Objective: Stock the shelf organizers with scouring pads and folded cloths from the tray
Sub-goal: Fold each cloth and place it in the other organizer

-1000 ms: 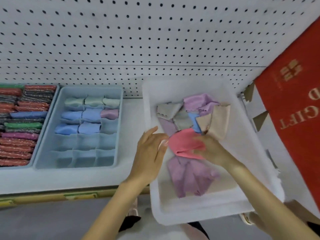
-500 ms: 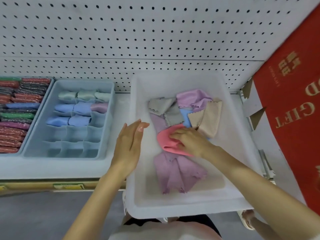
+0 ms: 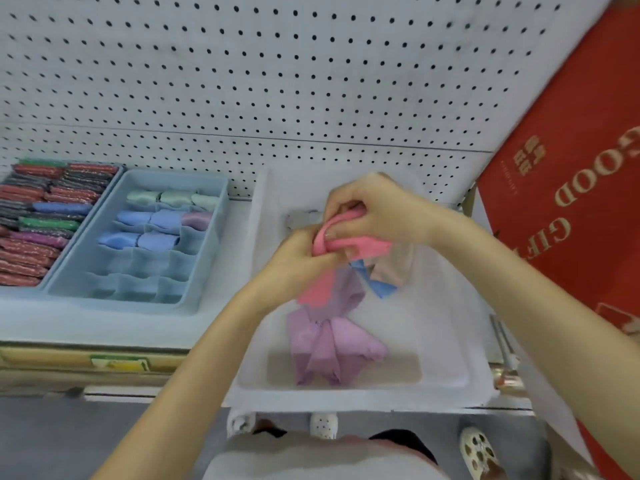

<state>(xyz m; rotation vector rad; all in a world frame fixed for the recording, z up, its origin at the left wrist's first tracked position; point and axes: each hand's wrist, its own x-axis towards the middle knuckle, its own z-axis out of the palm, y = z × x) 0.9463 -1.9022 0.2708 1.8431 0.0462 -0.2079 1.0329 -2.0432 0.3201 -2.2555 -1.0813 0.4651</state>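
Both sets of fingers [image 3: 341,202] are curled tight into the pink cloth [image 3: 360,245]. The right hand [image 3: 377,213] bunches the top of it and the left hand [image 3: 294,268] pinches it lower down. It's held up above the white tray [image 3: 346,393], not yet folded flat, with a loose pink tail dangling from under the left hand.

That tail is what I'd watch. It hangs right against the lilac cloth [image 3: 329,348] heaped below, and these fuzzy fabrics look clingy, so a quick lift could drag a second piece up and over the rim.

The grip worries me too. The cloth is scrunched rather than creased, so it may end up as a fat lump. The pockets of the blue organizer [image 3: 121,299] to the left look narrow, and their far rows are already packed with neat rolls. Forcing a lump in could push those neighbours out of shape.

The tray's near end also looks to jut past the front of the shelf [image 3: 52,327]. If so, a forearm leaning on that rim could tip the lot.
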